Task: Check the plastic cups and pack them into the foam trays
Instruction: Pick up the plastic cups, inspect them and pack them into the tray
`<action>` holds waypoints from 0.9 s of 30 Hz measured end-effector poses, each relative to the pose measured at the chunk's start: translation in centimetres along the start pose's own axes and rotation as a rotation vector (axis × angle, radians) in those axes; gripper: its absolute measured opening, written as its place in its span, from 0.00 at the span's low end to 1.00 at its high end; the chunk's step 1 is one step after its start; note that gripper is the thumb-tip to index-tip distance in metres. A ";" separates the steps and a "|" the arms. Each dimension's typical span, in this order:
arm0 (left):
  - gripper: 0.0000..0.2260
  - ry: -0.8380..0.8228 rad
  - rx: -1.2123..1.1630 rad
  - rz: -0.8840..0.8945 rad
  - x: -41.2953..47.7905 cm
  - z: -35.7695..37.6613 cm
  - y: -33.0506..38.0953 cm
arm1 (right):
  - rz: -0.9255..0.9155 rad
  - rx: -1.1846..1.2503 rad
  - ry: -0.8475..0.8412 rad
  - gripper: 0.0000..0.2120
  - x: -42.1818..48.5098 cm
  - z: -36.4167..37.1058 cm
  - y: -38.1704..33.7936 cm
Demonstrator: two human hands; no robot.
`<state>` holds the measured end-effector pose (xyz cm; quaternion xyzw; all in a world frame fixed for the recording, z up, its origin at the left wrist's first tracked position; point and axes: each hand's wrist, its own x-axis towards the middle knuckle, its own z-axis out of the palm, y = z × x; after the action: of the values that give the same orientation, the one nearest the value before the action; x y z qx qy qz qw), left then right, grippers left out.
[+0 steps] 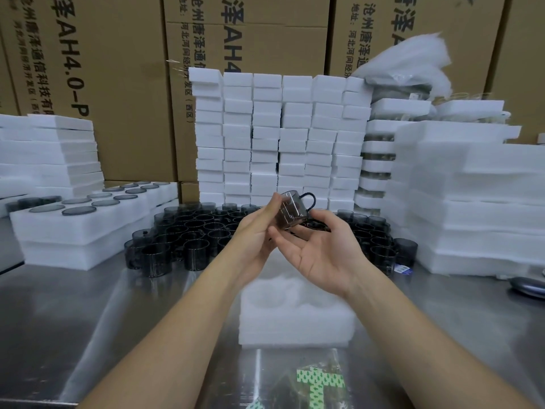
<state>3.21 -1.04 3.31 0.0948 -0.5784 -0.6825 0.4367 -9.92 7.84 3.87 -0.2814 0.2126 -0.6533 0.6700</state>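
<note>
Cup [292, 211] above foam tray [295, 317]: left hand [256, 231] fingers straight, pressed to its side; right hand [321, 252] pinching it loosely. Weak grip, so it could slip onto loose cups [191, 231] behind tray.

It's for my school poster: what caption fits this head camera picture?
The right hand holds a smoky cup, the left hand touching it, above an empty foam tray, more cups behind.
</note>
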 end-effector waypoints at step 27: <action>0.16 0.177 1.229 -0.057 0.3 -2.4 -1.8 | -0.560 -0.837 0.532 0.22 0.1 -3.5 -3.7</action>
<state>3.71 -3.06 1.06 0.4004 -0.8244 -0.2257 0.3302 -15.02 7.46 3.69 -0.3945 0.5318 -0.7145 0.2260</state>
